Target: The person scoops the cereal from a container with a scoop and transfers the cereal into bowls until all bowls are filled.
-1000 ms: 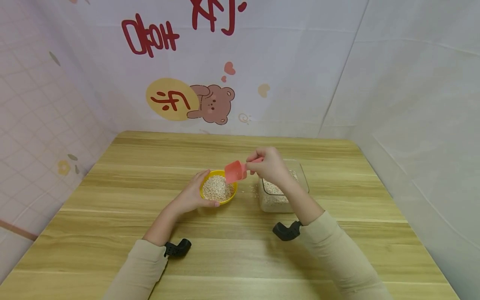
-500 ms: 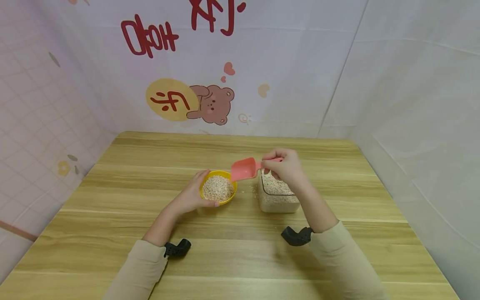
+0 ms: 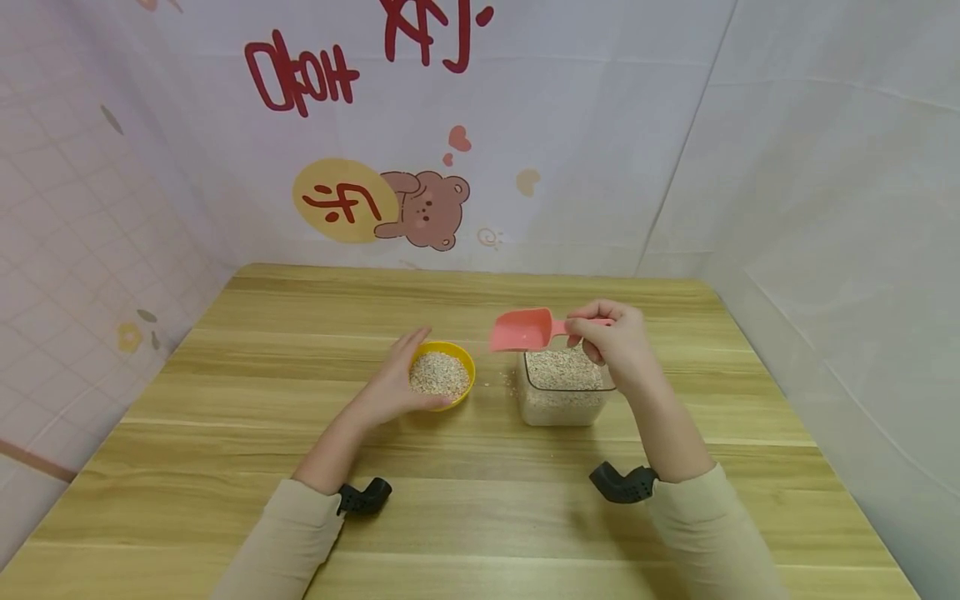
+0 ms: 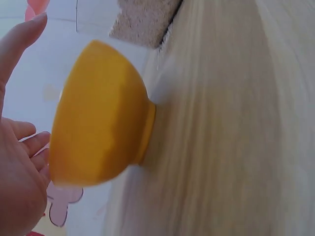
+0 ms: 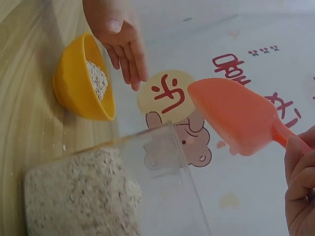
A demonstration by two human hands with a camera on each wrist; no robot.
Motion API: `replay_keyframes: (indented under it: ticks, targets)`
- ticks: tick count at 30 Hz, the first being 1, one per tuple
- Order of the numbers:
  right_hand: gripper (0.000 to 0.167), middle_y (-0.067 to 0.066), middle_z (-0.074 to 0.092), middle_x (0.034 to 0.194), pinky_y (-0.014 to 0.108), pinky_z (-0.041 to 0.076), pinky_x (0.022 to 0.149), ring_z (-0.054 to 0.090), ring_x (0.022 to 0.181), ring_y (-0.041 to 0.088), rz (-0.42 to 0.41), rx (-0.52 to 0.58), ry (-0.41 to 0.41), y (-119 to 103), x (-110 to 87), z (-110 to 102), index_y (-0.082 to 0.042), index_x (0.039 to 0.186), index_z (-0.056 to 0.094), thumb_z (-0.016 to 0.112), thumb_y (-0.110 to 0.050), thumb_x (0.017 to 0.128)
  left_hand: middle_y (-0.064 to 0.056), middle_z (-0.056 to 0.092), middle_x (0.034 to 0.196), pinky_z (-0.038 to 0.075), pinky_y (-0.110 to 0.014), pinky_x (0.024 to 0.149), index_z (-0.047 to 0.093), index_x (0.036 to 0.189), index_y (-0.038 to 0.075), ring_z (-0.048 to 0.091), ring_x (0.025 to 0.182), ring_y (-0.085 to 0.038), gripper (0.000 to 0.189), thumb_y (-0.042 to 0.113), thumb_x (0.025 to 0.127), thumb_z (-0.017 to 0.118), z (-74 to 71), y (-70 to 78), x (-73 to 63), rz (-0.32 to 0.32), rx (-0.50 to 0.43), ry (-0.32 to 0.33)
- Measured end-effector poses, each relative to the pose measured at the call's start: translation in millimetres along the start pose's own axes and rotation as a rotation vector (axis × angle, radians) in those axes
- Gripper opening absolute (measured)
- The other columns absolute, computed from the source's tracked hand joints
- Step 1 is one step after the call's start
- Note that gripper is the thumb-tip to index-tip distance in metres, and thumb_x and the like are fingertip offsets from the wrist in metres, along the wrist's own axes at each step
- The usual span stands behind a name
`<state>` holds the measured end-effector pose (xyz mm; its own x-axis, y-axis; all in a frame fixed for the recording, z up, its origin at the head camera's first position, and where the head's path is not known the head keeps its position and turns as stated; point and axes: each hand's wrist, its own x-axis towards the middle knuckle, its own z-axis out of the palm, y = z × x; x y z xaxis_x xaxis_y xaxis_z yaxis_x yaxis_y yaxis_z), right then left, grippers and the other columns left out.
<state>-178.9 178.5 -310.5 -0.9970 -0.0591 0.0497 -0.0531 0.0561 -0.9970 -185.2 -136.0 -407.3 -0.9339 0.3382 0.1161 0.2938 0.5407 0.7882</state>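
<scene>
A yellow bowl (image 3: pixel 472 371) stands on the table, filled with oat flakes (image 3: pixel 438 374). My left hand (image 3: pixel 393 388) is beside the bowl's left side, fingers and thumb spread. In the right wrist view that hand (image 5: pixel 123 42) hovers above the bowl (image 5: pixel 74 81) with straight fingers, holding nothing. My right hand (image 3: pixel 621 340) grips a pink scoop (image 3: pixel 522 330) by its handle, raised over the clear container. The scoop's pan looks emptied in the head view. Oats fill much of the clear square container (image 3: pixel 558 410), right of the bowl.
Loose flakes lie on the wooden table (image 3: pixel 480 517) between bowl and container. A printed white cloth (image 3: pixel 585 125) hangs behind the table, and more cloth stands at both sides. Each wrist wears a black camera mount (image 3: pixel 622 483).
My right hand has carried the scoop rightward, away from the bowl to above the container, and levelled it. The left hand has let go of the bowl and its fingers have spread.
</scene>
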Motion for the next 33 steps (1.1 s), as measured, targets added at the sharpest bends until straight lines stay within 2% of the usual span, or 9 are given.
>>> replay_keyframes:
  ticks: [7,15,19,24,33]
  targets:
    - [0.005,0.003,0.062,0.058,0.020,0.028,0.040,0.038,0.040,0.008,-0.006,0.010,0.032,-5,-6.3,-16,-0.002,0.083,0.065,0.065,0.003,0.085,-0.008,0.015,0.157,0.021,-0.055,0.108,0.019,0.153,0.017,0.013,0.142,-0.026,0.114,0.038,0.065,0.088,10.1,14.4,5.1,0.059,-0.004,-0.016]
    - [0.011,0.002,0.062,0.059,0.020,0.029,0.041,0.040,0.041,0.008,0.000,-0.060,0.049,-5,-8.7,-38,-0.007,0.080,0.068,0.064,0.002,0.085,-0.006,0.015,0.157,0.022,-0.052,0.110,0.017,0.154,0.018,0.016,0.142,-0.025,0.112,0.037,0.068,0.087,24.6,27.8,13.1,0.105,-0.009,-0.044]
    - [0.004,0.001,0.062,0.060,0.020,0.030,0.041,0.040,0.043,0.008,0.023,-0.142,0.051,-5,-8.2,-48,0.002,0.087,0.066,0.064,-0.001,0.086,-0.005,0.014,0.157,0.019,-0.051,0.110,0.016,0.154,0.018,0.013,0.143,-0.023,0.111,0.040,0.070,0.085,33.0,35.5,17.3,0.128,-0.008,-0.054]
    - [0.024,-0.001,0.063,0.063,0.022,0.032,0.044,0.039,0.045,0.008,0.070,-0.271,0.023,-7,-8.1,-59,0.013,0.100,0.059,0.065,-0.007,0.088,-0.003,0.012,0.158,0.019,-0.050,0.110,0.014,0.155,0.020,0.010,0.143,-0.020,0.110,0.045,0.071,0.082,44.7,44.9,23.2,0.120,-0.038,-0.076]
    - [0.021,0.002,0.062,0.063,0.022,0.032,0.042,0.039,0.045,0.007,0.085,-0.425,-0.024,-14,-6.3,-68,0.011,0.098,0.061,0.063,-0.006,0.087,0.001,0.011,0.158,0.019,-0.053,0.109,0.016,0.155,0.023,0.012,0.143,-0.022,0.110,0.046,0.070,0.083,65.4,59.4,32.8,0.084,-0.112,-0.080]
